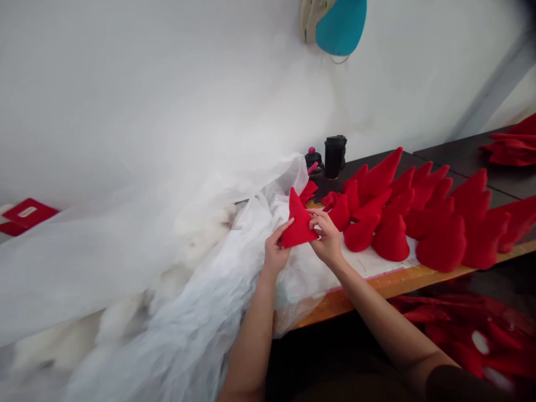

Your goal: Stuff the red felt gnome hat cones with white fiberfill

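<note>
Between my two hands, over the front of the table, is a pointed red felt hat (298, 223) with its tip upward. My left hand (276, 248) grips its lower left edge, the thumb lying on the near face. At the right side, my right hand (326, 234) has its fingers bent and pinched against the hat's edge. Just right of that hand, several more red cone-shaped hats (390, 240) stand in rows on the table (377, 285).
White plastic sheeting (218, 268) with fluffy white stuffing (75, 340) spreads on the left. A black tumbler (335, 156) stands near the wall. Red fabric (481, 329) lies below the table edge, and more red cloth (513, 145) sits far right. A teal object (342, 28) hangs above.
</note>
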The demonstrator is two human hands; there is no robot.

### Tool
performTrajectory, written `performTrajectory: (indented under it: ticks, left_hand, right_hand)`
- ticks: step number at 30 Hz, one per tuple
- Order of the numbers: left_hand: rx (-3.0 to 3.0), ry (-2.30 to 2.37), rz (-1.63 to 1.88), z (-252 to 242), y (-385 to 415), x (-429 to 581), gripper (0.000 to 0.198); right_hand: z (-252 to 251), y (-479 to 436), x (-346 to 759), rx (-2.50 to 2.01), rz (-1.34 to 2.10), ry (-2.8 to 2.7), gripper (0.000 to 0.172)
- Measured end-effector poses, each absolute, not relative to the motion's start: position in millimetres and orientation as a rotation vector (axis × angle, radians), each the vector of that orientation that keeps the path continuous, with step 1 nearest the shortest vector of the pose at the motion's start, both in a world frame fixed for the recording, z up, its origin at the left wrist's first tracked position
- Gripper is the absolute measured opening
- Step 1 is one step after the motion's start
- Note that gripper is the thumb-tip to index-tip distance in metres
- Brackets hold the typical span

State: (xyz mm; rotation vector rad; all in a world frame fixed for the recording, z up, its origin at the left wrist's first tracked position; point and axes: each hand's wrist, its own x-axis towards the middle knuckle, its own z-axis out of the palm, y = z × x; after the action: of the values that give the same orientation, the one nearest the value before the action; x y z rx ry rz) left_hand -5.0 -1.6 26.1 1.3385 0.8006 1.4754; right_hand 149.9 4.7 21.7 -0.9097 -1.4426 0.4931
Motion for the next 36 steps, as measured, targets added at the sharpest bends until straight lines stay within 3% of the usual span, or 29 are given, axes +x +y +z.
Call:
performTrajectory:
  ticks: [5, 8, 12, 16, 20, 26, 31, 34, 36]
  left_hand:
    - [1.309, 1.069, 1.677, 14.5, 3.2, -4.1, 0.018]
    - [1.419, 1.211, 1.716, 12.8, 3.3, -5.6, 0.031]
    - [1.465, 1.176, 1.68, 15.2, 2.7, -8.8, 0.038]
    - [1.409, 0.886, 1.595, 18.7, -1.2, -7.6, 0.028]
    - [1.368, 0.789, 1.543, 17.9, 0.1, -0.8, 0.041]
    - [1.383, 1.115, 1.543, 9.2, 12.1, -3.0, 0.021]
    - [1.51, 1.229, 1.495, 3.6, 15.2, -8.2, 0.022]
    - [1.66, 1.173, 1.515, 4.9, 12.7, -5.9, 0.022]
    - [1.701, 1.155, 1.583, 6.3, 11.1, -4.8, 0.024]
  right_hand:
    - [14.9, 3.2, 145.4, -0.9, 0.319, -1.468, 0.017]
    - [15.8, -0.5, 141.8, -0.864, 0.383, -1.48, 0.019]
    - [20.0, -0.2, 140.7, -0.804, 0.531, -1.648, 0.043]
    - [13.9, 11.1, 142.3, -0.849, 0.532, -1.477, 0.023]
    - [3.9, 20.3, 143.6, -0.839, 0.647, -1.271, 0.013]
    - [-0.1, 10.8, 141.2, -0.819, 0.711, -1.347, 0.014]
    - [9.2, 7.6, 147.7, -0.863, 0.774, -1.573, 0.044]
    - [10.5, 15.2, 151.4, -0.908, 0.513, -1.642, 0.022]
    - [8.5, 19.3, 152.0, -0.966, 0.388, -1.589, 0.018]
